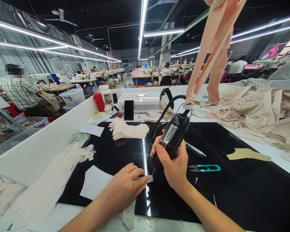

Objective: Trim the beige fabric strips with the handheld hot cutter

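Note:
My right hand is wrapped round a black corded hand tool, held upright over the dark tabletop. Pinkish fabric strips hang from above and reach the tool's upper end; its lower end is dark and hard to make out. My left hand lies flat, palm down, fingers stretched towards the tool's foot. Under its fingertips a small pale grey piece pokes out, just short of the tool. A white curved sheet shows beside that hand.
Teal thread snips and a pen lie right of the tool. Cream fabric pieces are stacked ahead and at left. A phone leans on a white box. Beige fabric heaps at right. People sit at sewing machines beyond.

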The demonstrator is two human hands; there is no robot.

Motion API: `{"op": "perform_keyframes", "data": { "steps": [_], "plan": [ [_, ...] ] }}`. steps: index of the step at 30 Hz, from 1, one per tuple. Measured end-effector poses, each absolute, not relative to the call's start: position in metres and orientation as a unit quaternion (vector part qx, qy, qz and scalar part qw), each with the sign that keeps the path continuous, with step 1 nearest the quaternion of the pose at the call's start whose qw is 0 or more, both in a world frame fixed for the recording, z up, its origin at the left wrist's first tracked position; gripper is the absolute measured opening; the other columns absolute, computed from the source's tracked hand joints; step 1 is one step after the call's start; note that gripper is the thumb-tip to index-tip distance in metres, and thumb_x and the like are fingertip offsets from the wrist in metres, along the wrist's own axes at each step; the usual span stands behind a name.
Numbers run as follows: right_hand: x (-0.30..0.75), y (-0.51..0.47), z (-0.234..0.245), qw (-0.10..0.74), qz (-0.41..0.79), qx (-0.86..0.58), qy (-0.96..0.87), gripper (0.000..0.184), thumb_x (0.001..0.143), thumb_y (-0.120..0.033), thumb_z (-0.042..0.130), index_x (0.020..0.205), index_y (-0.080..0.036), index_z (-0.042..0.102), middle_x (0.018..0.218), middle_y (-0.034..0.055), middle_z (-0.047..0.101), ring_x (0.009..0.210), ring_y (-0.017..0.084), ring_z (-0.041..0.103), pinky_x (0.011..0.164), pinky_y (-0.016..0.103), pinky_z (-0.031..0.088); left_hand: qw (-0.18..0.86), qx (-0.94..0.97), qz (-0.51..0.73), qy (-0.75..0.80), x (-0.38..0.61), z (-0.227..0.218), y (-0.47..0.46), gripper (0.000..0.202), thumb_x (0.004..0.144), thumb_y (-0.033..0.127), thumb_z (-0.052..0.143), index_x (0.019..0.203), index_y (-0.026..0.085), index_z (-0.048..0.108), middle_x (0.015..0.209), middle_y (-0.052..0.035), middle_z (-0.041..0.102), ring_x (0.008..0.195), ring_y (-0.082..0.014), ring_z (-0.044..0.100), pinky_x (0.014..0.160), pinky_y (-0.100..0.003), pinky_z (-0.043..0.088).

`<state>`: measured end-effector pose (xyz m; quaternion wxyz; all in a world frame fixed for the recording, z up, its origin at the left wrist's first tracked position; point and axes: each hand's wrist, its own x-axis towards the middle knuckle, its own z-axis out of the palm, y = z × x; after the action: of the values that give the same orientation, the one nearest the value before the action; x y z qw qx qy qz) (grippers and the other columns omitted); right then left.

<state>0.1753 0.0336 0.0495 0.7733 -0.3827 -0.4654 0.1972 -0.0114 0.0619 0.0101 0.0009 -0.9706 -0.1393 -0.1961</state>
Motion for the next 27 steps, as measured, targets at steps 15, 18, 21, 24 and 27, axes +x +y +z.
{"op": "perform_keyframes", "data": {
  "steps": [15, 18, 21, 24, 27],
  "plan": [
    [0.176, 0.023, 0.046, 0.773, 0.228, -0.377, -0.456, 0.025, 0.091, -0.025, 0.076, 0.109, -0.029, 0.059, 0.081, -0.0062, 0.070, 0.059, 0.012, 0.065, 0.059, 0.027, 0.059, -0.010, -0.970, -0.199, -0.137, -0.009, 0.011, 0.061, 0.020, 0.104, 0.017, 0.064, 0.124, 0.016, 0.068, 0.109, -0.0066, 0.069, 0.095, -0.0234, 0.062, 0.085, -0.039, 0.061],
    [0.179, 0.025, 0.048, 0.777, 0.225, -0.376, -0.451, 0.023, 0.090, -0.025, 0.077, 0.105, -0.029, 0.059, 0.082, -0.0058, 0.069, 0.058, 0.012, 0.065, 0.056, 0.027, 0.059, -0.004, -0.969, -0.210, -0.134, -0.009, 0.010, 0.061, 0.018, 0.106, 0.019, 0.062, 0.123, 0.016, 0.069, 0.110, -0.0065, 0.069, 0.096, -0.0234, 0.062, 0.087, -0.039, 0.060],
    [0.181, 0.028, 0.049, 0.790, 0.223, -0.370, -0.435, 0.022, 0.089, -0.027, 0.078, 0.099, -0.027, 0.059, 0.084, -0.0049, 0.069, 0.059, 0.012, 0.066, 0.055, 0.027, 0.058, 0.002, -0.967, -0.216, -0.136, -0.009, 0.008, 0.061, 0.018, 0.106, 0.020, 0.062, 0.122, 0.016, 0.069, 0.111, -0.0064, 0.069, 0.097, -0.0229, 0.062, 0.088, -0.038, 0.060],
    [0.181, 0.031, 0.048, 0.789, 0.228, -0.369, -0.434, 0.022, 0.089, -0.029, 0.079, 0.098, -0.027, 0.058, 0.084, -0.0048, 0.069, 0.059, 0.013, 0.066, 0.054, 0.028, 0.058, 0.007, -0.966, -0.217, -0.140, -0.008, 0.007, 0.061, 0.017, 0.106, 0.020, 0.064, 0.122, 0.017, 0.070, 0.110, -0.0058, 0.069, 0.099, -0.0219, 0.062, 0.091, -0.036, 0.060],
    [0.180, 0.031, 0.047, 0.784, 0.230, -0.371, -0.440, 0.025, 0.088, -0.028, 0.080, 0.100, -0.027, 0.058, 0.083, -0.0054, 0.069, 0.058, 0.012, 0.065, 0.055, 0.028, 0.059, 0.006, -0.967, -0.209, -0.144, -0.007, 0.007, 0.061, 0.018, 0.106, 0.022, 0.065, 0.123, 0.019, 0.070, 0.110, -0.0055, 0.069, 0.101, -0.0211, 0.063, 0.094, -0.036, 0.059]
  ]
}}
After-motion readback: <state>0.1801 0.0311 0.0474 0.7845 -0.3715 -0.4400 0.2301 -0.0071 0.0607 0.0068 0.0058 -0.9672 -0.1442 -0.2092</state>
